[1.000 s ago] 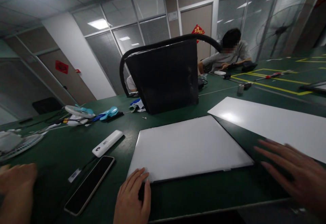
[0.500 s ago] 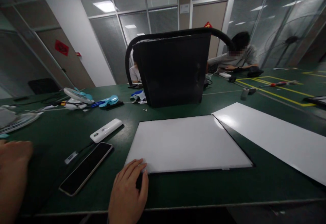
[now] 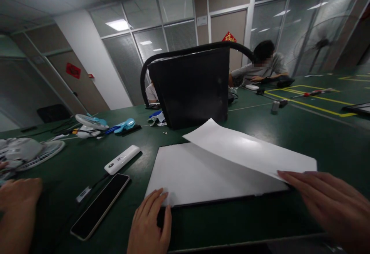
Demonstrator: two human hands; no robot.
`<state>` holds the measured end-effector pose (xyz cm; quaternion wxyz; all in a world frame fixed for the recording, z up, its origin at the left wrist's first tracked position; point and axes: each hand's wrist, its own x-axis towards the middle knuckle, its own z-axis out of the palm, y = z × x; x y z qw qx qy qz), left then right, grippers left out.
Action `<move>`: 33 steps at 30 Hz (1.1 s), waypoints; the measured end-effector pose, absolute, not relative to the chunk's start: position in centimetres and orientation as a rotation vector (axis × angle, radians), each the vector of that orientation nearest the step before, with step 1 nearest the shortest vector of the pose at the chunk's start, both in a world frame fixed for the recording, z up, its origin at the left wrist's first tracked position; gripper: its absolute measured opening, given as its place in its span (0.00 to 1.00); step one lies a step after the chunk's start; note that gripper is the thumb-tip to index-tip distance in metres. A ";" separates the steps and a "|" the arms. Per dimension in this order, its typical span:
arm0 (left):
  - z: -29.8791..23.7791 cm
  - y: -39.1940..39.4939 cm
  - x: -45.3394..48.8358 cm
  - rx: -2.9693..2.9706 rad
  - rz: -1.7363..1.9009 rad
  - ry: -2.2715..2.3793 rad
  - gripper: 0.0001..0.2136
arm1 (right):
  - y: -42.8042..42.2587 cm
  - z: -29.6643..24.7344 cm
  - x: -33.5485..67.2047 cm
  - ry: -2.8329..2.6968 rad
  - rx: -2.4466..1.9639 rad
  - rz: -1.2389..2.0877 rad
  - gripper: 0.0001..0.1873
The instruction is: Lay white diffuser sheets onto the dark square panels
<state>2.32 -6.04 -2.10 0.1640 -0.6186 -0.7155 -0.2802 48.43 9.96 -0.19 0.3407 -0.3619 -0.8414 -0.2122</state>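
Observation:
A flat white panel (image 3: 179, 173) with a thin dark edge lies on the green table. At its near left corner, my left hand (image 3: 152, 223) rests with fingers stretched over the surface and the thumb apart by the near edge. My right hand (image 3: 326, 196) grips the near right part of a loose white sheet (image 3: 245, 146), fingers on top and the thumb hidden. That sheet is bent and tilted over the panel's right half, with its far left corner raised. Its near edge covers part of the panel.
A phone (image 3: 100, 207) and a white power bank (image 3: 123, 159) with a cable lie left. Another person's arm (image 3: 20, 204) rests at the far left. A black upright board (image 3: 192, 88) stands behind the panel; small fans (image 3: 49, 155) sit left. Another person (image 3: 266, 65) sits across the table.
My right hand has come into view holding the white sheet. The sheet has moved left, from beside the panel to over it. My left hand stays at the panel's corner.

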 end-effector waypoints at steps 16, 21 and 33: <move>-2.2 -5.7 2.3 -1.650 -0.673 -2.243 0.17 | 11.7 -3.8 44.4 -2.344 -0.802 -0.306 0.20; -1.9 -5.5 3.1 -1.587 -0.736 -2.301 0.19 | 11.6 -3.8 44.2 -2.295 -0.873 -0.297 0.19; -2.5 -5.4 2.2 -1.645 -0.626 -2.326 0.22 | 10.9 -3.1 43.8 -2.278 -0.895 -0.187 0.19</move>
